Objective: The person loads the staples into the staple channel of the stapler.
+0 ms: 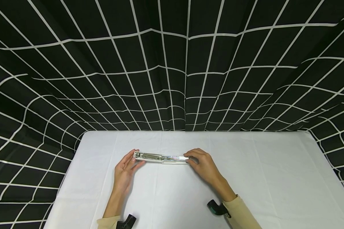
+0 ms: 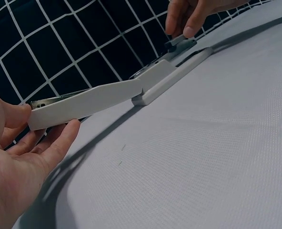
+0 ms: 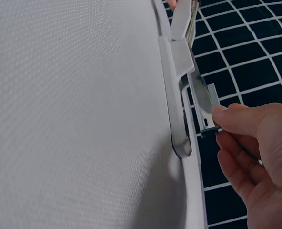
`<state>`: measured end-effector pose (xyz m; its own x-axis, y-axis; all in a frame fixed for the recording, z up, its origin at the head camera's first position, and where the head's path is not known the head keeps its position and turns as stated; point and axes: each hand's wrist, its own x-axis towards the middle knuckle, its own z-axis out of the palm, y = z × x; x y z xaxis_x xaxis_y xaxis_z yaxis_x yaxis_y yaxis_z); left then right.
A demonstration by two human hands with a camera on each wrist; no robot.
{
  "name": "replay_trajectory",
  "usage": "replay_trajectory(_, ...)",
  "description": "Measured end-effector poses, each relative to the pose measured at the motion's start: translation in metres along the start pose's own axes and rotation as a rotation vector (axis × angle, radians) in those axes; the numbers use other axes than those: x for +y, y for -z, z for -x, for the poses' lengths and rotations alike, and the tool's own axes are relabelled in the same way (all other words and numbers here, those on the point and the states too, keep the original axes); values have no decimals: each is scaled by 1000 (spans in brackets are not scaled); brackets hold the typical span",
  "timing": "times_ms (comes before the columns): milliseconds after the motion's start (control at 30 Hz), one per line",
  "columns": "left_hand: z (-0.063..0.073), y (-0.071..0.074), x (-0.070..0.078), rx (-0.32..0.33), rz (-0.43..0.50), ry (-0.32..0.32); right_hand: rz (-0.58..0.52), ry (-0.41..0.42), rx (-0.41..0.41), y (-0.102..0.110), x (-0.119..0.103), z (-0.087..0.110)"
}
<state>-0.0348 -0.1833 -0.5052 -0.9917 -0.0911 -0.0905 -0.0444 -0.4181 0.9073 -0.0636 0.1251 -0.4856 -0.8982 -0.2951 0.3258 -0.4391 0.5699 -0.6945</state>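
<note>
A white stapler [image 1: 149, 158] lies folded open, its lid swung back to the left and its metal magazine [image 3: 198, 95] exposed. My left hand [image 1: 124, 173] holds the lid's far end between thumb and fingers, and the lid [image 2: 91, 102] slants up off the cloth in the left wrist view. The base [image 2: 179, 74] rests on the table. With thumb and fingers my right hand [image 1: 202, 163] pinches a short silvery strip of staples [image 3: 213, 94] at the right end of the magazine. My right fingertips [image 3: 222, 114] are right at the magazine's end.
A white cloth [image 1: 172, 197] covers the table. Two tiny thin marks [image 2: 122, 155], like loose staples, show on it near the stapler. Black curtains with a white grid [image 1: 172, 79] hang behind and at both sides. Black wrist cameras [image 1: 217, 207] sit on both sleeves.
</note>
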Motion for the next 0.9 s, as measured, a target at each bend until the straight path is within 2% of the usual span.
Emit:
replay_trajectory(267,0,0,0,-2,-10,5,20,16,19,-2,0,0)
replay_trajectory(533,0,-1,1,-1,-11,-5,-16,-33,4,-5,3,1)
replay_trajectory(733,-1,0,0,-6,-27,-18,-21,-41,3,-6,4,2)
replay_trajectory(900,0,-1,1,6,-17,-3,-18,-39,3,-7,4,3)
